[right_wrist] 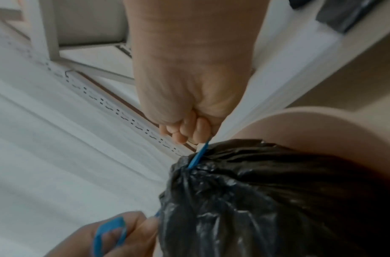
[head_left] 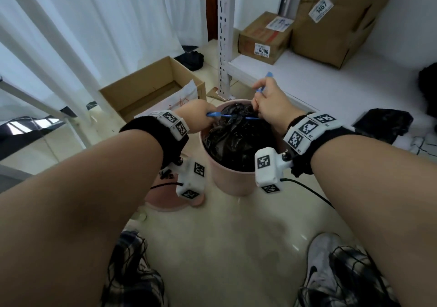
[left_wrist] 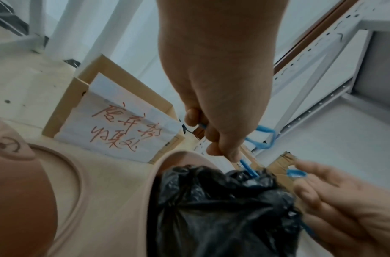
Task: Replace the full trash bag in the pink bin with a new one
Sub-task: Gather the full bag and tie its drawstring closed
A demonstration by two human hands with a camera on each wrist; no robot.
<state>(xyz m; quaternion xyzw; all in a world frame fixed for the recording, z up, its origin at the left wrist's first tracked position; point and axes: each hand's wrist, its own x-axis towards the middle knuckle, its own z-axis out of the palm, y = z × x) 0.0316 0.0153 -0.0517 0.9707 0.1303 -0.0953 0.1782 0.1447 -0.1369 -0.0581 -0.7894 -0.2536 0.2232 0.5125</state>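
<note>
The pink bin (head_left: 233,181) stands on the floor between my forearms, filled by a black trash bag (head_left: 236,139) whose mouth is gathered tight. A blue drawstring (head_left: 227,115) runs taut across the top of the bag. My left hand (head_left: 201,117) grips its left end in curled fingers (left_wrist: 220,139). My right hand (head_left: 267,101) holds the other end in a fist (right_wrist: 189,128), and a blue loop (head_left: 268,74) sticks up above it. The wrist views show the string (right_wrist: 198,156) entering the bag's puckered neck (left_wrist: 233,175).
A pink lid (head_left: 165,200) lies on the floor left of the bin. Behind it stands an open cardboard box (head_left: 146,87) with a handwritten sheet. A white shelf post (head_left: 223,35) rises behind the bin, and the shelf holds boxes (head_left: 264,37) and crumpled black plastic (head_left: 383,122). My shoe (head_left: 324,259) is nearby.
</note>
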